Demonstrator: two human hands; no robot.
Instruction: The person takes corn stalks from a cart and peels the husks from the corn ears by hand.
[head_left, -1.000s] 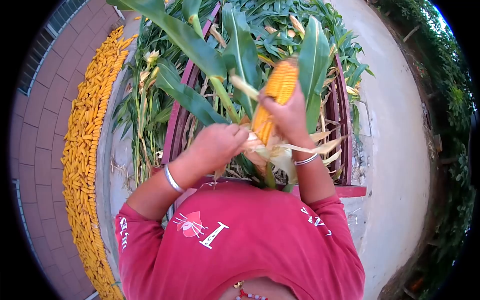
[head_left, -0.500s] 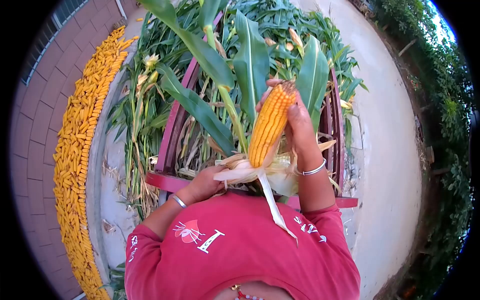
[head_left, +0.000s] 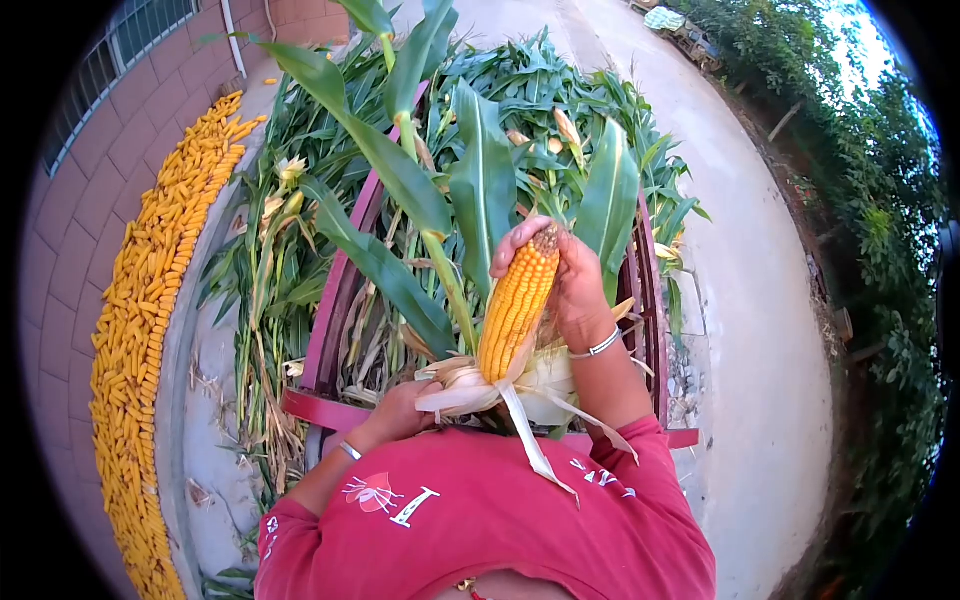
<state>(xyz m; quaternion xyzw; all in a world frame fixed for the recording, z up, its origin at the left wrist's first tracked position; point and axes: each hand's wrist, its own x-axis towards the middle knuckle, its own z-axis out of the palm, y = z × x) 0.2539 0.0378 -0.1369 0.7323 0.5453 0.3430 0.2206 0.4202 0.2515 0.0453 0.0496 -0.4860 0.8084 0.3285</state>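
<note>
A yellow ear of corn (head_left: pixel 518 310) stands tilted in front of my chest, its kernels bare and its tip brown. My right hand (head_left: pixel 572 275) wraps round the ear's upper part from behind and the right. Pale husks (head_left: pixel 540 385) are peeled down around the ear's base, with thin strips hanging over my shirt. At that base my left hand (head_left: pixel 402 412) is closed on the husks, its fingers partly hidden. A green corn stalk (head_left: pixel 445 285) with long leaves rises just behind the ear.
A red metal frame (head_left: pixel 325 408) stands before me, with many leafy corn stalks (head_left: pixel 540 85) heaped in and beyond it. At left, a long pile of husked ears (head_left: pixel 150 330) lies along a tiled wall (head_left: pixel 70 300). Concrete paving (head_left: pixel 765 330) and trees (head_left: pixel 890 210) are on the right.
The ear and my right hand sit lower in view and a little further left. Another husk strip now hangs to the right. Both hands keep their hold.
</note>
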